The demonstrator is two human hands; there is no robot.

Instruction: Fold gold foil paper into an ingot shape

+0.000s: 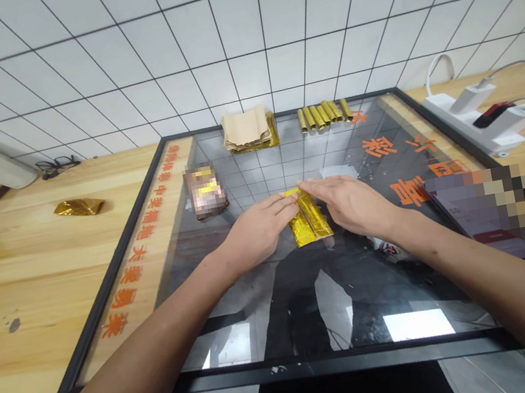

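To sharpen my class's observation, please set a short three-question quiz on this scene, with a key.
1. True or false: the left hand and the right hand both touch the folded shiny gold foil.
2. What lies in a row at the far edge of the glossy black-framed panel? A: blue pens. B: slim rolled gold foil tubes. C: white cups.
3. Fill in the blank: the crumpled gold foil lies on the pale wooden ____.
Key: 1 true; 2 B; 3 table.

White tiled wall [233, 32] (dark grout) behind wooden table [35, 318].
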